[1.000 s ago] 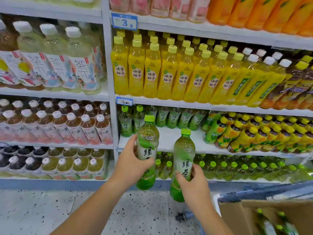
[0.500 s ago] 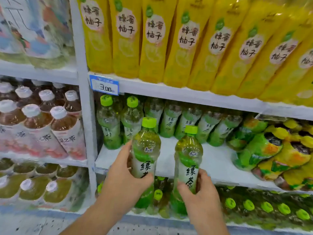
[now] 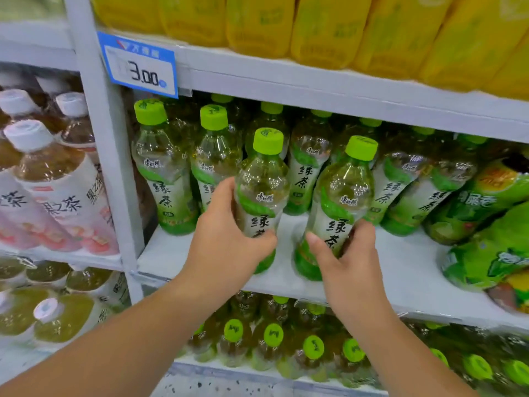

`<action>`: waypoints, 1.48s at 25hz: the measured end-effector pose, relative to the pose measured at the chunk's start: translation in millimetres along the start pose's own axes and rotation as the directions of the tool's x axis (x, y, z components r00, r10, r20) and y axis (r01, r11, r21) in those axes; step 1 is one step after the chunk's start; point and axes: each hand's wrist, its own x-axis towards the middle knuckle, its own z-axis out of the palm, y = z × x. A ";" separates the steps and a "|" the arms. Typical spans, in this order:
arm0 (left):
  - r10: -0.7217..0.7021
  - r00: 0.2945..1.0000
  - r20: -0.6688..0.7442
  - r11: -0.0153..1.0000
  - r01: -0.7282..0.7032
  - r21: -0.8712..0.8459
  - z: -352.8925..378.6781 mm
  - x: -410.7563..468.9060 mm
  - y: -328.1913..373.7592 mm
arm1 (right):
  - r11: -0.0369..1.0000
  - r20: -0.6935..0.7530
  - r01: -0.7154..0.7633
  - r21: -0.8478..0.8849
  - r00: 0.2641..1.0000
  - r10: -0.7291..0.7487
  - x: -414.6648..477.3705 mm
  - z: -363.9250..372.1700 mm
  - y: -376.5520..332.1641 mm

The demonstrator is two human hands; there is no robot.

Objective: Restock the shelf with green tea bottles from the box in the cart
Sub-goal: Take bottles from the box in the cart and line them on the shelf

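at the front of the white shelf (image 3: 400, 267), left hand (image 3: 226, 247) curls round one green tea bottle (image 3: 263, 181), right hand (image 3: 349, 259) grips a second bottle (image 3: 343, 190) at its 3 o'clock.

Left bottle (image 3: 263, 179), right bottle (image 3: 343, 193): green-capped, near-upright, side by side on white shelf (image 3: 400, 265).

I find the front of the shelf board (image 3: 406, 265) bare; stocked green tea bottles (image 3: 164, 181) block the back, green packs (image 3: 492, 253) crowd the right.
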 end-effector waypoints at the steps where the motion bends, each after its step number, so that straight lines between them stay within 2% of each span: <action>1: 0.013 1.000 -0.001 1.000 -0.013 -0.001 2.1 1.2 -0.8 | 1.000 0.004 0.016 -0.007 1.000 -0.016 2.7 2.9 1.0; 4: 0.020 1.000 0.003 0.999 -0.020 0.039 5.9 2.3 -0.6 | 0.999 0.032 0.041 0.000 0.999 -0.041 7.6 9.3 4.0; 7: -0.034 0.998 -0.057 0.994 0.040 0.097 8.9 -7.7 -5.7 | 0.999 0.055 0.048 0.021 0.997 -0.049 5.3 6.9 9.5; 11: -0.113 0.989 -0.095 0.938 0.138 0.318 12.8 -24.6 -21.5 | 0.999 0.113 0.036 0.027 0.993 -0.039 -3.5 -1.0 21.6; 16: -0.157 0.971 -0.181 0.958 0.195 0.210 20.3 -25.7 -30.9 | 0.996 0.105 0.002 0.084 0.994 -0.011 6.5 5.4 32.6; 22: -0.120 0.975 -0.189 0.910 0.184 0.373 21.7 -22.4 -31.8 | 0.992 0.046 0.042 0.117 0.998 -0.048 20.9 20.4 37.5; 26: -0.080 0.994 -0.070 0.742 0.106 0.662 18.4 -7.1 -23.7 | 0.992 0.061 0.059 0.114 0.996 -0.066 25.9 22.3 32.1; 29: -0.104 0.994 -0.034 0.712 0.098 0.696 19.7 -0.5 -20.8 | 0.989 0.070 0.078 0.124 0.994 -0.088 26.6 22.7 31.8; 32: -0.070 0.997 -0.026 0.708 0.068 0.703 21.2 3.4 -21.4 | 0.988 0.056 0.088 0.128 0.994 -0.096 25.6 24.3 34.7; 37: 0.033 0.998 -0.055 0.765 0.010 0.644 18.9 5.3 -27.7 | 0.990 0.055 0.110 0.090 0.992 -0.115 23.9 27.1 43.6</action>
